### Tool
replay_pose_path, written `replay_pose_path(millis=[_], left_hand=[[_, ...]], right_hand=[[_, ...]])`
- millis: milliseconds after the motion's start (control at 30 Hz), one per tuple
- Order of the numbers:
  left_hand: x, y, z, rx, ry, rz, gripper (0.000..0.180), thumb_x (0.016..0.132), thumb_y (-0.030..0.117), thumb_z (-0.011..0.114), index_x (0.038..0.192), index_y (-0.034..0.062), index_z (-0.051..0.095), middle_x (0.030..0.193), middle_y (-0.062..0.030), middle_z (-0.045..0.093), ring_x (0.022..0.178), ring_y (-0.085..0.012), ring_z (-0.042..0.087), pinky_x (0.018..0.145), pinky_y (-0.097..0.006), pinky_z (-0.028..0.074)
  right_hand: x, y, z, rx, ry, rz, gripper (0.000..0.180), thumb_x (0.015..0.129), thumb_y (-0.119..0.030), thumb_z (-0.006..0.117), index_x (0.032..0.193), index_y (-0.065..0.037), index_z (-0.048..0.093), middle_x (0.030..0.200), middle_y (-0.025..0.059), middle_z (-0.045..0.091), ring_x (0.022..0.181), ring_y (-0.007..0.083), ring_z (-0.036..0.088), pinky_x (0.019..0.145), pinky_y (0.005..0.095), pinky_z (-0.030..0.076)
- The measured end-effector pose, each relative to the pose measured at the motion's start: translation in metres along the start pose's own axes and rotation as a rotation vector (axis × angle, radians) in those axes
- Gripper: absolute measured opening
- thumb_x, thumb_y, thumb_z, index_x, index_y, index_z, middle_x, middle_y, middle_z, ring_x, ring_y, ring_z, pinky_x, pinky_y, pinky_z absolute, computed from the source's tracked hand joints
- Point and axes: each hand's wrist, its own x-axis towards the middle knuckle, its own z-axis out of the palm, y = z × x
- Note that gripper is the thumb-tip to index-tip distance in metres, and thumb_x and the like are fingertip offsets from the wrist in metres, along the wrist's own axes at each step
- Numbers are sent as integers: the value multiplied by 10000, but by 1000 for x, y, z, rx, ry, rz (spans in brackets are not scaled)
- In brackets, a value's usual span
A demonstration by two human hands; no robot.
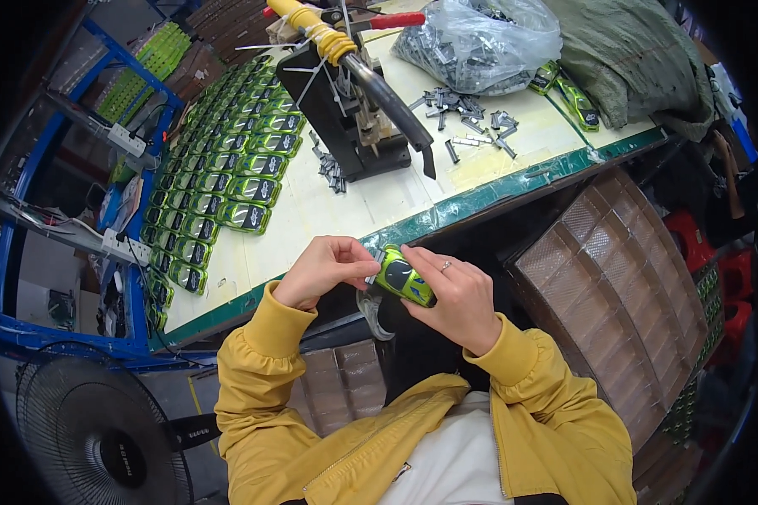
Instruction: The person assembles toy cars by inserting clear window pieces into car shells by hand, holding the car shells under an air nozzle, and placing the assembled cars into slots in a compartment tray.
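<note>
- Well, the person's left hand (324, 271) has its grip, thumb against fingers, closed on a small grey piece (375, 266) at the near-left end of a green toy car (405, 278).
- The right hand (461, 296) grips that car from its right side, thumb below and fingers above; a ring shows on one finger.
- The car is held in the air just off the front edge of the worktop (337, 225), in front of the person's chest.
- Beyond the hands, a black hand press (358, 160) stands on the worktop, with loose grey pieces (456, 103) to its right.
- Behind those sits a clear plastic bag (490, 46) full of similar pieces.
- Rows of green cars (227, 162) cover the worktop's left side.
</note>
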Motion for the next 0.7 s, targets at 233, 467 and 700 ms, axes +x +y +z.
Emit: replay_pose_path(millis=[233,467,700], left_hand=[[9,-3,2,159,6,63,136,722,106,631,728,-10,561,667,-43,583,576,-90,554,542,-198,456],[21,-12,9,319,50,209,132,755,107,585,790,2,513,717,-68,578,660,-94,553,566,-214,450],[20,-15,22,107,33,204,253,792,89,552,952,14,371,762,-94,574,649,-100,544,535,-208,453]], right_hand=[[10,-2,-10,-58,-19,-15,585,536,-97,687,1096,-102,517,899,55,586,732,191,585,640,272,472],[11,5,-15,-87,-70,-20,623,548,-86,670,1141,-130,483,880,43,575,722,186,575,627,273,470],[10,9,-18,-65,-154,-38,645,551,-97,679,1158,-150,468,1142,42,480,703,192,546,621,274,466]])
